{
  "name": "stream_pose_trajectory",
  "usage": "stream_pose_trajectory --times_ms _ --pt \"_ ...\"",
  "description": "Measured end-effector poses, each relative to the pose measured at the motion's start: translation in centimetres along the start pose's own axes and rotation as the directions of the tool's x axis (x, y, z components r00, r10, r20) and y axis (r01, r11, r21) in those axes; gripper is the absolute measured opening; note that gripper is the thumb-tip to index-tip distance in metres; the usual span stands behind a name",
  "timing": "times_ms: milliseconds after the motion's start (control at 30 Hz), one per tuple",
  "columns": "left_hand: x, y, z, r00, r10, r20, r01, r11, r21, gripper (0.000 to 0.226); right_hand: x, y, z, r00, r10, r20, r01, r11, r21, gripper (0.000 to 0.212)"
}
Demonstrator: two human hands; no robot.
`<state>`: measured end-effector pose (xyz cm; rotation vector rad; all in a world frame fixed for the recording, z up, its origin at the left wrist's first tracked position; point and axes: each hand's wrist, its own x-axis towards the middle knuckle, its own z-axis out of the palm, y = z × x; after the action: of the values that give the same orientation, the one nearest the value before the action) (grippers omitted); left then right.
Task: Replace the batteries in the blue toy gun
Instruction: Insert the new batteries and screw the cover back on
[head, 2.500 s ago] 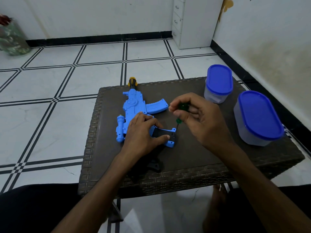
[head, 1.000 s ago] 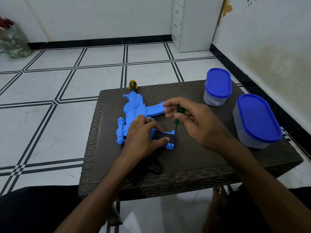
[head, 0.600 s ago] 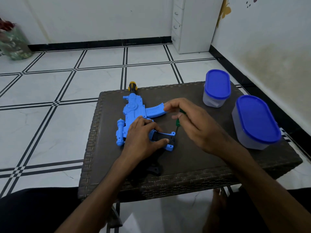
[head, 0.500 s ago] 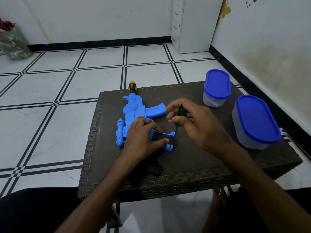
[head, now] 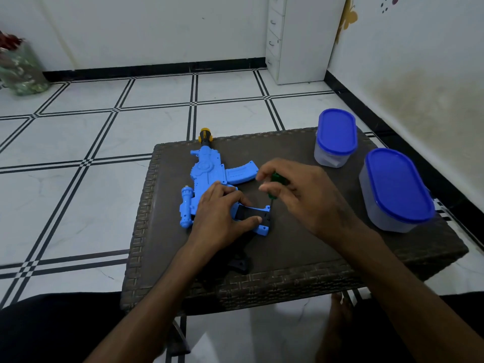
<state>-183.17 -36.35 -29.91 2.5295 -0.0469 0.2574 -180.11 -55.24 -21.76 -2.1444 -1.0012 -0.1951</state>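
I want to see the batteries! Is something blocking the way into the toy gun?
Yes. A black cover sits on the grip of the toy gun. The right hand holds a screwdriver at its edge; the left hand steadies the gun.

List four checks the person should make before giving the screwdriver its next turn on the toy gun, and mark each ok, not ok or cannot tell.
1. Blue toy gun lies flat on the wicker table: ok.
2. Left hand grips the gun's handle: ok.
3. Right hand pinches the green screwdriver, shaft pointing down: ok.
4. Tip seated in the screw: cannot tell.
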Motion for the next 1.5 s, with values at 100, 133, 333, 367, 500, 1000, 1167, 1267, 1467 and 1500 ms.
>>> stream_pose_trajectory --times_ms 100,133,333,367,500,1000,1167,1267,1467,1500 --pt "0.0 0.1 0.0 1.0 -0.009 0.018 0.009 1.0 0.008 0.03 0.3 -0.1 0.6 1.0 0.013 -0.024 -0.016 0.99 -0.142 0.014" --pt "0.0 0.1 0.0 1.0 -0.007 0.019 0.007 1.0 0.007 0.03 0.3 -0.2 0.7 1.0 0.018 -0.025 -0.021 0.989 -0.147 0.013" --pt "-0.1 0.1 -0.1 1.0 0.006 0.001 -0.006 1.0 -0.004 0.031 0.2 -0.6 0.1 0.997 0.025 0.071 -0.034 0.991 0.128 0.024" --pt "-0.1 0.2 -0.1 1.0 0.005 0.005 -0.005 1.0 -0.003 0.031 0.2 -0.6 0.1 0.998 0.022 0.057 -0.029 0.993 0.118 0.023" --pt "-0.1 0.2 -0.1 1.0 -0.006 0.011 0.006 1.0 0.002 0.032 0.5 -0.5 0.8 0.998 0.046 -0.03 -0.048 0.997 -0.053 0.01" --pt "-0.1 0.1 0.0 1.0 -0.003 0.01 0.003 1.0 -0.008 0.03 -0.2 -0.1 0.4 0.999 0.045 -0.029 -0.047 0.998 -0.047 0.012" --pt "-0.1 0.2 -0.1 1.0 0.013 -0.005 -0.013 1.0 0.004 0.028 -0.4 -0.4 0.2 0.995 0.028 0.098 -0.045 0.983 0.176 0.033" --pt "-0.1 0.1 0.0 1.0 0.01 0.002 -0.01 1.0 0.021 0.032 0.0 -0.6 0.0 0.994 0.028 0.106 -0.046 0.985 0.167 0.031" --pt "0.0 0.0 0.1 1.0 0.003 0.002 -0.003 1.0 0.031 0.044 0.8 -0.5 0.1 0.998 0.041 0.039 -0.042 0.998 0.047 0.013" --pt "0.0 0.0 0.1 1.0 0.0 -0.001 0.0 1.0 0.018 0.042 0.9 -0.5 0.3 0.999 0.048 0.02 -0.048 0.999 0.006 0.014"
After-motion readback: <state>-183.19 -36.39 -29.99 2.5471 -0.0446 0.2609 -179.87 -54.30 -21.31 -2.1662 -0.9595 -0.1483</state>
